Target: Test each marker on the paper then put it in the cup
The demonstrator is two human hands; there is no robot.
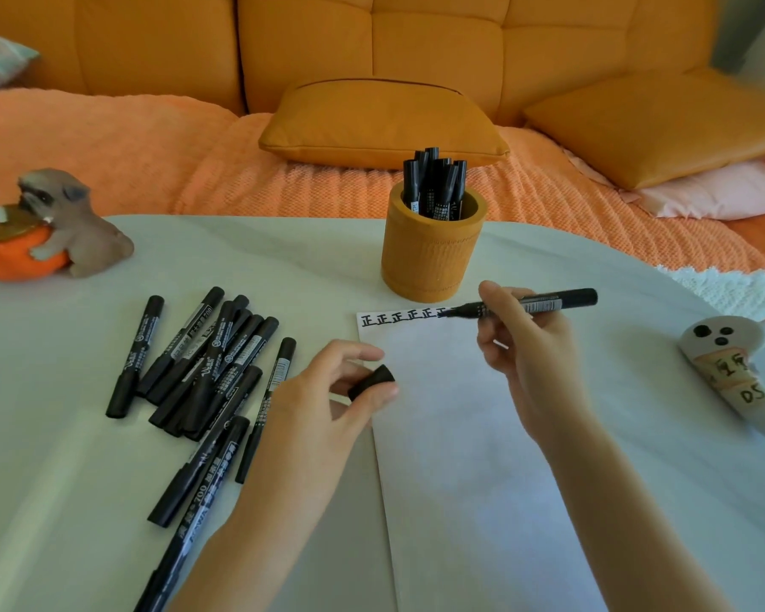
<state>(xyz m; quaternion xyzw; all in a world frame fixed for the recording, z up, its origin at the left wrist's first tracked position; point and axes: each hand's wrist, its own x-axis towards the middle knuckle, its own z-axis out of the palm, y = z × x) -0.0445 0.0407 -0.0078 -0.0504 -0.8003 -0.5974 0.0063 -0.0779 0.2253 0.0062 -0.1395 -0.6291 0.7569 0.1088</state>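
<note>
Right hand (528, 346) grips one marker (553, 301); left hand (319, 406) pinches one cap (373, 381); one cup (429, 258).

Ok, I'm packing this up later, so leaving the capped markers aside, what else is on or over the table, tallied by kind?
Uncapped marker, held by the right hand: 1
Loose cap, pinched by the left hand: 1
Cup: 1
Paper sheet: 1
Dog figurine: 1
White ghost-faced object: 1
Total: 6
</note>
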